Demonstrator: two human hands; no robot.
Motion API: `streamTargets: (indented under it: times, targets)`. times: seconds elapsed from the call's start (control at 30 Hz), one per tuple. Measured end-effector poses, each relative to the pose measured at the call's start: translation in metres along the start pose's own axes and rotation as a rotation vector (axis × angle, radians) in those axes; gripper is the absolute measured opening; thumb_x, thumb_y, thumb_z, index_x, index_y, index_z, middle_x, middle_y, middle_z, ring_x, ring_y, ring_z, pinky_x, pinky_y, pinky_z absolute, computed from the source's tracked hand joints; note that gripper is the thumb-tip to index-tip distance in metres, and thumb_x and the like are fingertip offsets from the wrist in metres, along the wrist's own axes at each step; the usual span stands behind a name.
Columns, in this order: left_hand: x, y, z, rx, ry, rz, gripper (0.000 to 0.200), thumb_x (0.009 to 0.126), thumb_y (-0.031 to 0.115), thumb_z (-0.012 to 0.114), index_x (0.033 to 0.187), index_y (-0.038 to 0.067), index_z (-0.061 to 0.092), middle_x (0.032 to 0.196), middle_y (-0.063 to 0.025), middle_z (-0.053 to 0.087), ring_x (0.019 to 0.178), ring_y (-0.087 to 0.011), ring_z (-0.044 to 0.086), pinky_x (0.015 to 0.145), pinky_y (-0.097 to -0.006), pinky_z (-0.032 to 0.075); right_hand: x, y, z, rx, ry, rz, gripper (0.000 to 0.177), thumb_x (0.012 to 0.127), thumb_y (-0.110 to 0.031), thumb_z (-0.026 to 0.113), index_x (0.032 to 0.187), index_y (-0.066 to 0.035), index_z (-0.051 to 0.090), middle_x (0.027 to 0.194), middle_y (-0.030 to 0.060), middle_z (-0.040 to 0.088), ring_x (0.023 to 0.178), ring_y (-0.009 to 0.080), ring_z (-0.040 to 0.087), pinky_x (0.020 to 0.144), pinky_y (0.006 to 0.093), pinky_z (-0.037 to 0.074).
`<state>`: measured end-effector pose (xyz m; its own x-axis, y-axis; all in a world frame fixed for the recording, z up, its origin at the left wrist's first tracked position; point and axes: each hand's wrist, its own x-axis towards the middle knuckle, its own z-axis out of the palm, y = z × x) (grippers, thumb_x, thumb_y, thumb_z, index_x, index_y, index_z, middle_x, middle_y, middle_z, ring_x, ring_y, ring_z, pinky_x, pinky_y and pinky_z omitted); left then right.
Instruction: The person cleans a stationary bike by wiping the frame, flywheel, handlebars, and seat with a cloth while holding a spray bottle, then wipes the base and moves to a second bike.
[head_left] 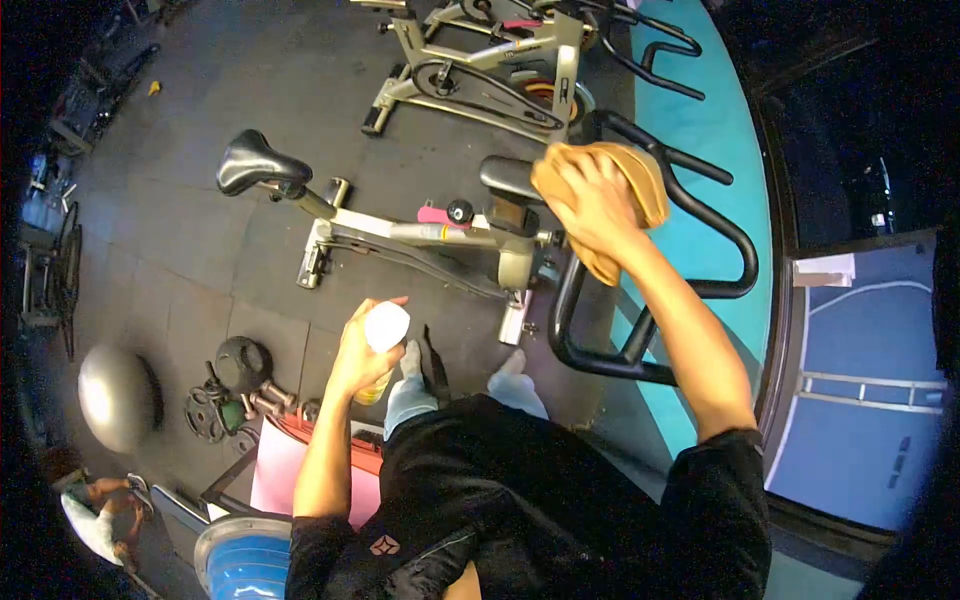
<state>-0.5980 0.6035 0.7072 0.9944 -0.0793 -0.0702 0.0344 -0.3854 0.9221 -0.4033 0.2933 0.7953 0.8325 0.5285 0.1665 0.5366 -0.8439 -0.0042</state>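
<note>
Two bare arms reach forward from black sleeves toward the near exercise bike. The left forearm, bent at the elbow, rises beside the bike, and the left hand is closed round a bottle, thumb side toward the bike's front foot. The bottle's white top faces up and hides most of its body and the gripping fingertips; only a yellow part shows below. The right arm stretches farther out, its hand palm down above the bike's handlebars, fingers slightly parted and bent into a tan cloth. The cloth's folds bury the fingertips and cover part of the bars; whether it presses on them cannot be told. Near the bike's side, pink mats are partly covered by the left arm, and a blue container is cut off by the lower edge. Weights and a silver ball lie beyond the bike's saddle side, with another person at the dim margin. Past the bike stands a second bike, cropped at the top.
</note>
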Motion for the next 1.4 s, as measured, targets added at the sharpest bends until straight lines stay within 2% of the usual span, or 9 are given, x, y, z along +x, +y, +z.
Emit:
streamTargets:
  times: [0.13, 0.7, 0.83, 0.93, 0.97, 1.07, 1.13, 1.23, 1.4]
  targets:
    - [-0.016, -0.035, -0.009, 0.002, -0.062, -0.049, 0.054, 0.061, 0.006, 0.065, 0.114, 0.007, 0.065, 0.088, -0.0116, 0.056, 0.083, -0.0281, 0.060, 0.078, -0.0353, 0.049, 0.081, -0.073, 0.038, 0.200, -0.276, 0.193, 0.045, 0.083, -0.038, 0.062, 0.115, -0.008, 0.055, 0.116, 0.0146, 0.060, 0.111, 0.0379, 0.055, 0.094, 0.0512, 0.042]
    - [-0.024, -0.093, -0.035, 0.092, -0.049, -0.159, 0.048, 0.062, 0.003, 0.064, 0.110, 0.002, 0.065, 0.093, -0.0135, 0.059, 0.084, -0.0251, 0.062, 0.080, -0.0344, 0.049, -0.071, -0.040, -0.016, 0.163, 0.193, 0.211, 0.047, 0.075, -0.014, 0.067, 0.117, 0.004, 0.056, 0.124, 0.0287, 0.055, 0.125, 0.0416, 0.046, 0.106, 0.0448, 0.038]
    - [-0.024, -0.088, -0.038, -0.001, -0.024, -0.274, 0.046, 0.064, 0.000, 0.064, 0.110, -0.001, 0.063, 0.094, -0.0117, 0.063, 0.087, -0.0197, 0.062, 0.080, -0.0307, 0.049, -0.133, -0.037, -0.129, 1.259, 0.531, 1.266, 0.047, 0.093, -0.038, 0.051, 0.124, -0.002, 0.056, 0.122, 0.0135, 0.059, 0.108, 0.0237, 0.057, 0.092, 0.0397, 0.046]
    - [-0.023, -0.098, -0.028, -0.030, 0.038, -0.293, 0.046, 0.064, 0.000, 0.064, 0.111, -0.001, 0.063, 0.093, -0.0112, 0.064, 0.085, -0.0185, 0.061, 0.079, -0.0302, 0.049, -0.204, 0.025, -0.191, 2.000, 0.732, 0.742, 0.055, 0.094, -0.044, 0.049, 0.130, -0.003, 0.049, 0.127, 0.0153, 0.055, 0.113, 0.0287, 0.056, 0.099, 0.0448, 0.043]
    - [-0.020, -0.098, -0.026, -0.002, 0.025, -0.306, 0.046, 0.065, 0.002, 0.065, 0.111, -0.001, 0.062, 0.092, -0.0109, 0.064, 0.084, -0.0176, 0.060, 0.079, -0.0301, 0.048, -0.228, 0.035, -0.201, 1.685, 1.062, 0.833, 0.062, 0.092, -0.051, 0.048, 0.134, -0.006, 0.045, 0.131, 0.0154, 0.051, 0.117, 0.0334, 0.052, 0.101, 0.0482, 0.042]
    - [-0.004, -0.074, -0.025, 0.036, -0.016, -0.325, 0.046, 0.067, 0.004, 0.066, 0.112, -0.001, 0.062, 0.089, -0.0103, 0.063, 0.081, -0.0170, 0.058, 0.078, -0.0302, 0.048, -0.172, 0.001, -0.185, 1.420, 1.022, 0.412, 0.056, 0.094, -0.046, 0.049, 0.133, -0.007, 0.046, 0.129, 0.0165, 0.053, 0.113, 0.0327, 0.056, 0.093, 0.0472, 0.049]
    - [0.002, -0.069, -0.023, 0.190, 0.026, -0.097, 0.046, 0.068, 0.006, 0.067, 0.113, 0.000, 0.061, 0.085, -0.0088, 0.062, 0.078, -0.0162, 0.056, 0.076, -0.0298, 0.047, -0.137, 0.049, -0.115, 1.956, 0.687, -0.108, 0.051, 0.097, -0.038, 0.040, 0.138, -0.007, 0.042, 0.133, 0.0149, 0.050, 0.119, 0.0274, 0.051, 0.100, 0.0409, 0.042]
    - [0.016, -0.044, -0.025, 0.122, -0.043, -0.215, 0.049, 0.071, 0.011, 0.067, 0.118, 0.003, 0.059, 0.100, -0.0140, 0.060, 0.093, -0.0298, 0.057, 0.087, -0.0361, 0.044, -0.085, 0.006, -0.037, 1.467, 0.743, 0.855, 0.055, 0.099, -0.040, 0.045, 0.139, -0.002, 0.042, 0.135, 0.0159, 0.050, 0.122, 0.0249, 0.048, 0.104, 0.0371, 0.037]
    - [0.043, -0.052, -0.034, 0.062, -0.112, -0.133, 0.046, 0.068, 0.005, 0.068, 0.113, 0.003, 0.063, 0.078, -0.0046, 0.059, 0.070, -0.0145, 0.054, 0.068, -0.0287, 0.047, 0.026, 0.004, 0.022, 0.884, 0.701, 1.388, 0.071, 0.093, -0.048, 0.053, 0.138, 0.004, 0.036, 0.146, 0.0433, 0.007, 0.139, 0.0475, 0.022, 0.111, 0.0440, 0.028]
